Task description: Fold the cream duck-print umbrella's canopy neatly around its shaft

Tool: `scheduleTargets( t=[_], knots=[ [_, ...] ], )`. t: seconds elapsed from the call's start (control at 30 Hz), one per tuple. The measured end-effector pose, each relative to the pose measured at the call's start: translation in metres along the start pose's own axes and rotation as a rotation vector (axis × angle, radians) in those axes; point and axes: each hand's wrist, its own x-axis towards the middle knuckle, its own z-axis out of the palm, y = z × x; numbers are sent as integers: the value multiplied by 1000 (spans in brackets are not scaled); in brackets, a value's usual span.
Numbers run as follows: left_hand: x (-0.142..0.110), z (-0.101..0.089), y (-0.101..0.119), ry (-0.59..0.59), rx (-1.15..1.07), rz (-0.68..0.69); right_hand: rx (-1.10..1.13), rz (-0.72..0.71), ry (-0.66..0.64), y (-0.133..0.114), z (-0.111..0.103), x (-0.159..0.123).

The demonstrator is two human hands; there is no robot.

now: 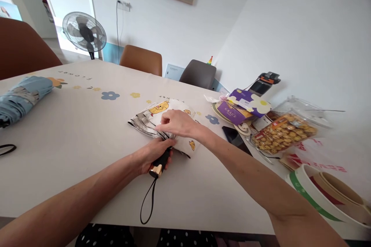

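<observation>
A folding umbrella (158,111) with a white canopy and yellow duck prints lies loosely folded, its dark-striped edge fanned to the left. Around its black handle, which has a gold-coloured end, my left hand (156,151) is closed. A black wrist loop (147,204) hangs from that end over the table. My right hand (178,122) rests over the canopy with curled fingers, thumb and forefinger pinching at the fabric folds; the exact fold between them is partly hidden. On the far left lies a second umbrella (24,98), light blue and folded up.
The white table (95,181) has flower prints. Along its right side stand a purple tissue box (232,112), a dark phone (236,139), a clear jar of snacks (286,133) and a round white-green container (307,193). Chairs (142,60) and a fan (84,32) are beyond.
</observation>
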Motion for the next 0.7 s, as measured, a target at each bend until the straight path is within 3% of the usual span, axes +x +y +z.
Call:
scheduleTargets(
  t=[0.17, 0.3, 0.53, 0.7],
  knots=[
    [-2, 1, 1, 0, 1, 7, -124, 28, -72, -6, 4, 1],
    [-2, 1, 1, 4, 6, 4, -91, 47, -30, -4, 0, 2],
    [3, -1, 0, -52, -50, -3, 94, 144, 280, 23, -10, -19],
    [-9, -5, 19, -261, -429, -86, 297, 289, 532, 57, -17, -52]
  ],
)
